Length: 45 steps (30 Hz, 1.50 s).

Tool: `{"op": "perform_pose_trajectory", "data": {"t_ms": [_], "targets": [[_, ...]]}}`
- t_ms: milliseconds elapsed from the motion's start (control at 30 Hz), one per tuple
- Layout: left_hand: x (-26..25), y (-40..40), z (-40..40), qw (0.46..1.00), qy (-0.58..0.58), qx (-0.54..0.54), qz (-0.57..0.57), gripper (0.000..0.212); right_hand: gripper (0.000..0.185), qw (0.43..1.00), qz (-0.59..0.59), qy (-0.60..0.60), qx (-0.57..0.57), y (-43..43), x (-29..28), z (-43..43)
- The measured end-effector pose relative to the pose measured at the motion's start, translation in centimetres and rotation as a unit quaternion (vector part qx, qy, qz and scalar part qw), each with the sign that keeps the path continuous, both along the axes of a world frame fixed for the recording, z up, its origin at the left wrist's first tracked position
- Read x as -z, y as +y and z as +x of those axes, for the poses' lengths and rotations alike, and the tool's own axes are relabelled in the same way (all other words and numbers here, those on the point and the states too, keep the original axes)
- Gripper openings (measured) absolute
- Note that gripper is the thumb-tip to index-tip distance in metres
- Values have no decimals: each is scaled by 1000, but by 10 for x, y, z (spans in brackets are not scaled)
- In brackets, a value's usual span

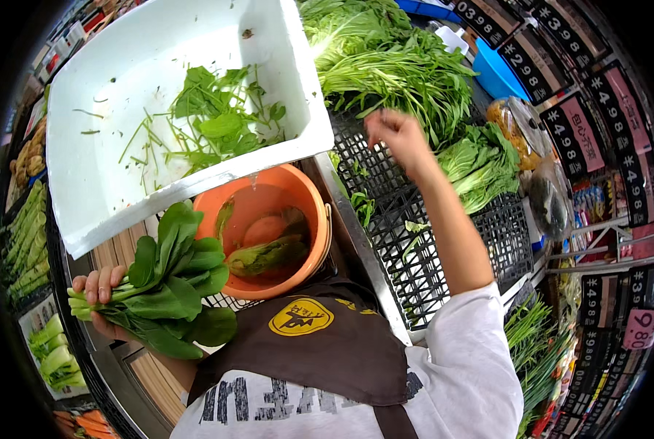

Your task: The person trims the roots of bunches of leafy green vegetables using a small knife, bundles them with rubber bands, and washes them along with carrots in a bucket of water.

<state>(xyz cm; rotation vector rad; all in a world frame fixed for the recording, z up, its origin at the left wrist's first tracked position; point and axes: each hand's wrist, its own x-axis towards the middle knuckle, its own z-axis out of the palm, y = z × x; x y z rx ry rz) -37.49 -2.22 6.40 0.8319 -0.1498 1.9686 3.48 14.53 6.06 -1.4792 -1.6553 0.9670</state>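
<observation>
My left hand (103,296) grips the pale stems of a bunch of leafy greens (179,274), its broad dark leaves hanging over an orange bucket's near-left side. Water fills part of the orange bucket (322,241), and a leafy vegetable (266,258) lies in it. My right hand (395,134), blurred and with curled fingers, is above the black plastic crates (376,164), close to a heap of thin-stemmed greens (409,77). Whether anything is between its fingers is not clear. Ahead stands a white foam box (113,71) holding loose leaves and cut stems (217,120).
Leafy heads (480,164) rest on the crates to the right, near a bagged item (549,192) and a blue basin (497,68). A metal edge (354,230) runs between bucket and crates. Price signs (573,134) hang at right. Long green vegetables (28,241) and carrots (91,422) lie left.
</observation>
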Motion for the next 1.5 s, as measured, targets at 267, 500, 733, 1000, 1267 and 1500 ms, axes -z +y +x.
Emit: {"op": "perform_pose_trajectory", "data": {"t_ms": [267,500,733,1000,1267,1500], "targets": [[-5,27,17,999,21,46,-9,35,56,935,-162,-313,32,-83,152,33],[-9,34,31,997,21,75,-13,35,27,934,-115,-306,143,-83,128,27],[10,45,50,990,82,110,-39,39,13,983,-81,88,137,-82,59,76],[18,68,152,889,158,364,-228,42,15,971,26,214,104,-62,-60,57],[-17,105,209,859,-9,495,-134,50,16,941,101,309,-95,0,-146,-59],[-47,133,156,946,-103,291,-99,52,17,943,80,279,-165,31,-124,-108]]}}
